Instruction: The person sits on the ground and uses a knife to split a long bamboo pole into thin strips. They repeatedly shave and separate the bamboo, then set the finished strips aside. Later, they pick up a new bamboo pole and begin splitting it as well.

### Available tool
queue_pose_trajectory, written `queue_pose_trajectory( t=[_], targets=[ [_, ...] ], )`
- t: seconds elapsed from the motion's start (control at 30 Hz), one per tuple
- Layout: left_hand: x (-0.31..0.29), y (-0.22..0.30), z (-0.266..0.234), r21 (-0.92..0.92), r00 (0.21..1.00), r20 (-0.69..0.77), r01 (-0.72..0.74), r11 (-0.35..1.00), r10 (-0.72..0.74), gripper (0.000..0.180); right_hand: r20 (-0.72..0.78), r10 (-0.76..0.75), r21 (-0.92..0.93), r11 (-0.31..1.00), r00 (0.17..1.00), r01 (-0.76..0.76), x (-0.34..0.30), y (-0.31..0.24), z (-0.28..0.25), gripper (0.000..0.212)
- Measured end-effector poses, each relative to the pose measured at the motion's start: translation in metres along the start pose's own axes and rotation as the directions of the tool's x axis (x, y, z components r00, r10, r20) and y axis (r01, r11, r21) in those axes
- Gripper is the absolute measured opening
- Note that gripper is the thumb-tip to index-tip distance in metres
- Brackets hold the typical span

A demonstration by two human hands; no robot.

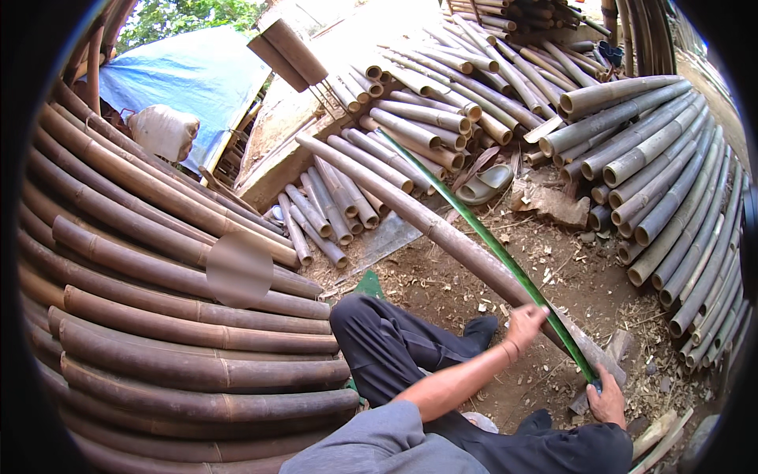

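A long, narrow green strip (489, 241), its material unclear, lies along a pale brown bamboo pole (442, 229). The pole slants from the stacked bamboo toward my right side. My left hand (523, 330) is closed at the strip's edge, thumb toward it; motion smears it slightly, and anything inside the fingers is hidden. My right hand (608, 399) curls around the strip's near end, beside the pole's near end. Something small and bluish shows at those fingers. My bent knee in dark trousers (387, 332) is left of the pole.
Thick brown bamboo poles (197, 363) are stacked along the left. More cut bamboo (663, 182) is piled on the right and at the back (442, 110). A sandal (484, 186) and a stone block (550, 204) lie ahead. Shavings cover the dirt floor (442, 276). A blue tarp (181, 87) hangs behind.
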State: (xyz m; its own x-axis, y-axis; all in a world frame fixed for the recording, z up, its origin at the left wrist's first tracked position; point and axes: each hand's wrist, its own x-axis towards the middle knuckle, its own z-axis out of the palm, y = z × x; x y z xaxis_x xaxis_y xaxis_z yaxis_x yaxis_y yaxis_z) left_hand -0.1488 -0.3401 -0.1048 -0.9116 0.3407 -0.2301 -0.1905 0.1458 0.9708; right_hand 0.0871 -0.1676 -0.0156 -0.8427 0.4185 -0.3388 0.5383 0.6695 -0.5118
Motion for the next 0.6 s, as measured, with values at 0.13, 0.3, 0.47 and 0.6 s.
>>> queue_pose_trajectory(
  t=[0.13,0.3,0.47,0.6],
  targets=[
    [0.112,0.001,-0.122,0.154,0.883,-0.363,-0.259,0.954,0.298,0.028,0.012,0.110,0.018,0.994,0.994,-0.110,-0.041,0.099,0.007,0.084],
    [0.222,0.046,-0.337,0.356,0.629,-0.732,0.025,0.934,0.262,0.025,-0.088,0.251,-0.177,0.948,0.964,-0.263,-0.113,0.334,0.061,0.087],
    [0.225,0.072,-0.351,-0.459,0.808,-0.533,-0.025,0.888,-0.252,0.015,0.072,0.112,-0.182,0.978,0.991,-0.098,-0.075,0.150,0.016,0.059],
    [0.221,0.070,-0.302,-0.416,0.837,-0.503,-0.016,0.909,-0.215,0.017,0.006,0.082,-0.129,0.988,0.997,-0.080,-0.037,0.039,0.012,0.038]
  ],
)
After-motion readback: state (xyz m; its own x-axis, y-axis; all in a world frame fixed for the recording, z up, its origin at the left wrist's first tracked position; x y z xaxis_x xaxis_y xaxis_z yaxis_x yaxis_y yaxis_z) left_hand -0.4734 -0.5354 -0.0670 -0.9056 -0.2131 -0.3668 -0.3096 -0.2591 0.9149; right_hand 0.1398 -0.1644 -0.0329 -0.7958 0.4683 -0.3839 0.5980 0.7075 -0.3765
